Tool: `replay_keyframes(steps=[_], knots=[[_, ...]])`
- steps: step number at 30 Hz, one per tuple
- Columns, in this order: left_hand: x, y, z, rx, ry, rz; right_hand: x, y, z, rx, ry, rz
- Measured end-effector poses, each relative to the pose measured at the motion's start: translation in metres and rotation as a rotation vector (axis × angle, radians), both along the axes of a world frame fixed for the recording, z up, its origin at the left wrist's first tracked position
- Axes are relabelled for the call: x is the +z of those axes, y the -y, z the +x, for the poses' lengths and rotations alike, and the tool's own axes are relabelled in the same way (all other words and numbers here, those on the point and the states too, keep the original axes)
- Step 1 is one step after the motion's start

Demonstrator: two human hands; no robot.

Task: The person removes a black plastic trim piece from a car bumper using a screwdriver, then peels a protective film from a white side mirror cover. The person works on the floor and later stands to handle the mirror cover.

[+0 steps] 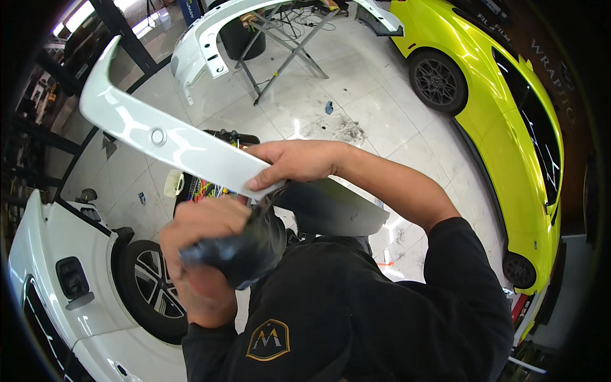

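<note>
A long white painted trim piece (184,149), curved at its far left end and with a round sensor hole, slants across the view. My right hand (293,162) grips its near right end, thumb on top and fingers beneath. My left hand (203,239), smeared by motion, is closed on a dark, glossy, crumpled film-like bundle (251,251) just below that end. Some of this dark material reaches up against the end of the trim piece. Whether it is stuck to it, I cannot tell.
Below the trim stands a tool tray (216,190) with colourful tools beside a pale tub (173,183). A white bumper (191,54) rests on a folding stand (280,63). A white car (83,299) is at left, a yellow-green car (496,127) at right. Scraps lie on the tiles.
</note>
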State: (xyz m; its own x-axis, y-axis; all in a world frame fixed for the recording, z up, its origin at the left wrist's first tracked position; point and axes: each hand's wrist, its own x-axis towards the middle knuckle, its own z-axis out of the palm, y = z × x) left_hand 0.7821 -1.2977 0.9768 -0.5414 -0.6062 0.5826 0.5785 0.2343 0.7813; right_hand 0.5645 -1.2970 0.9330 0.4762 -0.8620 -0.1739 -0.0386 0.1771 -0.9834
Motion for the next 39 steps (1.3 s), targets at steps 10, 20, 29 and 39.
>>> replay_keyframes(steps=[10,20,29,39], knots=[[-0.058,-0.027,-0.081,-0.648,0.713,-0.758,-0.006,0.055,0.015,-0.185,0.110,0.092],[-0.073,-0.028,-0.111,-0.796,0.809,-0.726,-0.012,0.076,0.011,-0.219,0.111,0.100],[-0.075,-0.048,-0.140,-0.953,0.825,-0.704,0.012,0.093,-0.011,-0.342,0.046,0.057],[-0.096,-0.065,-0.130,-0.881,0.721,-0.673,0.013,0.094,-0.010,-0.473,-0.027,-0.020]])
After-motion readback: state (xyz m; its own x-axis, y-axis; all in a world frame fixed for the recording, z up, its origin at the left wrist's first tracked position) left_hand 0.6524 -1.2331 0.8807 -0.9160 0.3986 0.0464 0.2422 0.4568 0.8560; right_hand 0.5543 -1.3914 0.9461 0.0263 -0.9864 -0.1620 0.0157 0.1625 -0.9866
